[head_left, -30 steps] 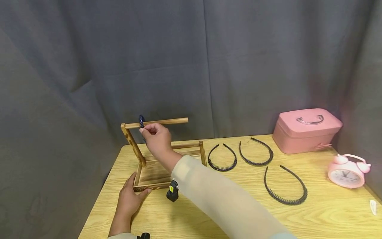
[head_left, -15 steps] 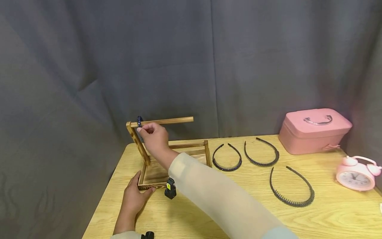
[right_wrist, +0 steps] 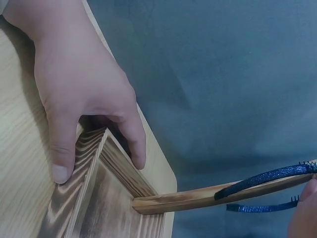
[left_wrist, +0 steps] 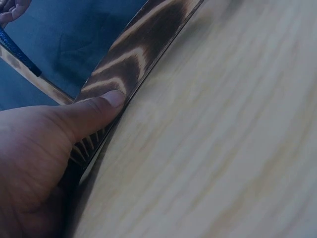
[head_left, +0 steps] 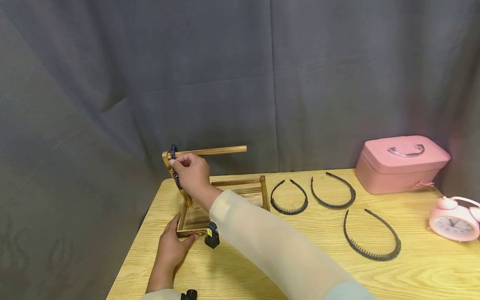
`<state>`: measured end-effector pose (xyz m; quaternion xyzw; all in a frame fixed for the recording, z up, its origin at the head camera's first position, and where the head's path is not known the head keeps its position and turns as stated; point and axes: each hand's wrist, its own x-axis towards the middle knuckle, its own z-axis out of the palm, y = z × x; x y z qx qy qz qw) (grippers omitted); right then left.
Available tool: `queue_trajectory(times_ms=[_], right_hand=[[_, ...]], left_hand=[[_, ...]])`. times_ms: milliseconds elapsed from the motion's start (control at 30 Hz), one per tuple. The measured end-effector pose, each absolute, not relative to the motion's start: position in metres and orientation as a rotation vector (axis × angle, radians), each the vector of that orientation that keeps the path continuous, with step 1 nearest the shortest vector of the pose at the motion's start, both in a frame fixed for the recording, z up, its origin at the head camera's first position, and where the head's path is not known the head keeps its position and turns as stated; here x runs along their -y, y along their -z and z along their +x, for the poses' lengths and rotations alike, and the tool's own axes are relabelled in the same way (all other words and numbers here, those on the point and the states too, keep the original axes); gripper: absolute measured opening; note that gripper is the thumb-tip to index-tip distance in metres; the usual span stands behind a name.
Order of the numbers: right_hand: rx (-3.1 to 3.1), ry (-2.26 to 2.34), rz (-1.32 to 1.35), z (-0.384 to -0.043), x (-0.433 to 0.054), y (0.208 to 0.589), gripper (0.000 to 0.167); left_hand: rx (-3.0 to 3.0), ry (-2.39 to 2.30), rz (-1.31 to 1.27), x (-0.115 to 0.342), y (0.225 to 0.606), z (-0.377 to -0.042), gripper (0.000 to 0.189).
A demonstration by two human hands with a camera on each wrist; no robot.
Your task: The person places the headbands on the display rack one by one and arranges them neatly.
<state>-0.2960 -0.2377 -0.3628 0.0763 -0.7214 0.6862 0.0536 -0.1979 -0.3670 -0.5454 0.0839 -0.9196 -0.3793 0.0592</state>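
Observation:
A wooden stand has a shallow tray (head_left: 196, 216) at its base, a slanted post and a horizontal bar (head_left: 221, 151). My right hand (head_left: 193, 174) pinches a dark blue toothed headband (head_left: 173, 150) that hangs over the bar at its post end. In the right wrist view, the two ends of that headband (right_wrist: 262, 179) lie on either side of the wooden post. My left hand (head_left: 171, 248) grips the tray's near left corner. Its thumb (left_wrist: 101, 106) lies along the front wall and its fingers reach along the left wall.
Three more dark headbands lie on the table right of the stand: one near the tray (head_left: 288, 210), one behind (head_left: 335, 205), one in front (head_left: 378, 256). A pink case (head_left: 401, 166) and a pink alarm clock (head_left: 454, 221) stand at the right. Grey curtain (head_left: 210, 83) hangs behind.
My right hand has slid the headband leftward along the bar, up to the post. The left hand stays on the tray corner. The whole scene has shifted right in the head view.

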Motion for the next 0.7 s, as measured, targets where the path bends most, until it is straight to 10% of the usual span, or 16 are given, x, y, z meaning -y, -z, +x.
queue_trajectory(times_ms=[700], right_hand=[[2.197,-2.093,0.338,-0.3,0.2327,0.3646,0.017]], left_hand=[[2.773,1.146,0.253,0.3657,0.5424,-0.1969,0.104]])
